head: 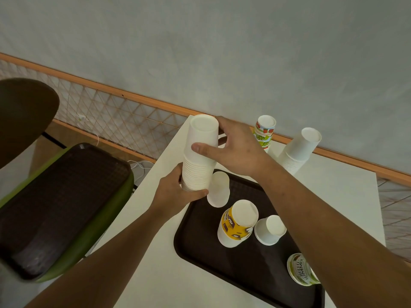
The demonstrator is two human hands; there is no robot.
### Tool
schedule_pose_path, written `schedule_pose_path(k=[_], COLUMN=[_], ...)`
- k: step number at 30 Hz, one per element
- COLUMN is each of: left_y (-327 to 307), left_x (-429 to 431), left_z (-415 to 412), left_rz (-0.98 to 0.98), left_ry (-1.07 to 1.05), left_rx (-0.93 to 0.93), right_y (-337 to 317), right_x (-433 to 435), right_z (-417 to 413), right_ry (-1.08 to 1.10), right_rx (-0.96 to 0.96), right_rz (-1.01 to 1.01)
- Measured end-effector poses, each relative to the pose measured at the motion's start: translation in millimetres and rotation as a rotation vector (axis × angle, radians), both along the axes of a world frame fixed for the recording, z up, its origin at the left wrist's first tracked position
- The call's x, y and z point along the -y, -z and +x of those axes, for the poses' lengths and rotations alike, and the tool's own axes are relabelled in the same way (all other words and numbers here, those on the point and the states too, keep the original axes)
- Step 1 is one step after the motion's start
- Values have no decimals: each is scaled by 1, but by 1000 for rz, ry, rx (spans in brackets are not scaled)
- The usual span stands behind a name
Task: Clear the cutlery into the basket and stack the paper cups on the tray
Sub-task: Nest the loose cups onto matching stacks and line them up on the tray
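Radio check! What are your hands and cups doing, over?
Left hand grips cup stack at bottom, right hand near top. Stack held by tray corner. Small cup stands close by.

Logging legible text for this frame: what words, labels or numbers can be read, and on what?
"HELLO SUMM", ending unclear: on the green-and-white cup at the tray's near right.
Yellow cup: dark printed marks, not readable as words.
Fruit-print cup: pictures only, no legible text.

Both hands, left hand (178, 192) and right hand (235, 147), gripping white cup stack (200, 156) above tray (244, 263)
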State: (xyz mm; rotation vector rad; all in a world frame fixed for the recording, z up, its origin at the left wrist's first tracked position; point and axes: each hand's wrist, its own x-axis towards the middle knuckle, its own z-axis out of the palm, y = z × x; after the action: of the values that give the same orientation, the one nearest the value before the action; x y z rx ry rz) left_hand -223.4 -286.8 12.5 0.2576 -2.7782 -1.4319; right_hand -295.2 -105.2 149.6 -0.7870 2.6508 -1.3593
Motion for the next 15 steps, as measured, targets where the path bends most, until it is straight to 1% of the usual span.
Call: schedule_pose_path(k=[11,15], left_y=[-4,-3], left_x=[3,4], left_z=[1,4], left_rz=[-47,-7], left_ry=[-21,-16], left_rx=[21,24], right_y=[-9,-15], right_x=[-4,-8], right_z=[0,-1], right_ry=[130,165], right_rx=[29,45], right_rz=[-134,-199])
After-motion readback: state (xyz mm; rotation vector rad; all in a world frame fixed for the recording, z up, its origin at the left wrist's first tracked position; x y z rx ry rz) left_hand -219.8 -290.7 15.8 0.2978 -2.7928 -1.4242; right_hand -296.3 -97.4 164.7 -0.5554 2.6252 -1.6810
